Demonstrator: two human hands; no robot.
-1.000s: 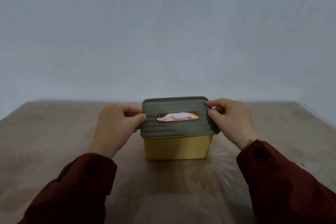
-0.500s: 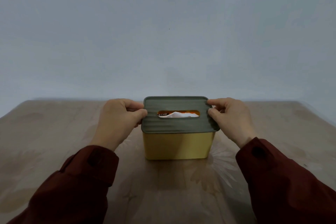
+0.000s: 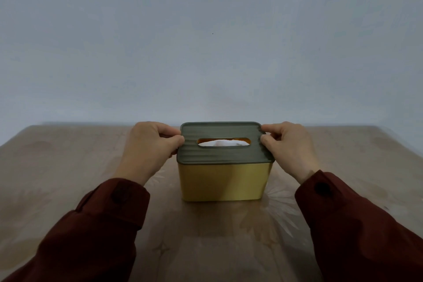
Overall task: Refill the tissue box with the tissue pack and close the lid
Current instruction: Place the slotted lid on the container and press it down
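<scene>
Grey lid (image 3: 223, 144) sits on yellow tissue box (image 3: 224, 182), mid worktop (image 3: 57, 178). My left hand (image 3: 148, 146) and right hand (image 3: 287, 144) pinch lid ends. Tissue (image 3: 223, 142) shows in slot. Risk: uneven press, one corner unseated (near edge looks flush), tissue caught.

The lid (image 3: 223, 144), tilted a second ago, is being levelled and seated flat on the yellow box (image 3: 224, 182); less orange tissue pack (image 3: 223, 142) is being shown through the slot.

2 hands (image 3: 150, 149) (image 3: 288, 147) gripping lid (image 3: 223, 152) on box (image 3: 223, 182)
</scene>
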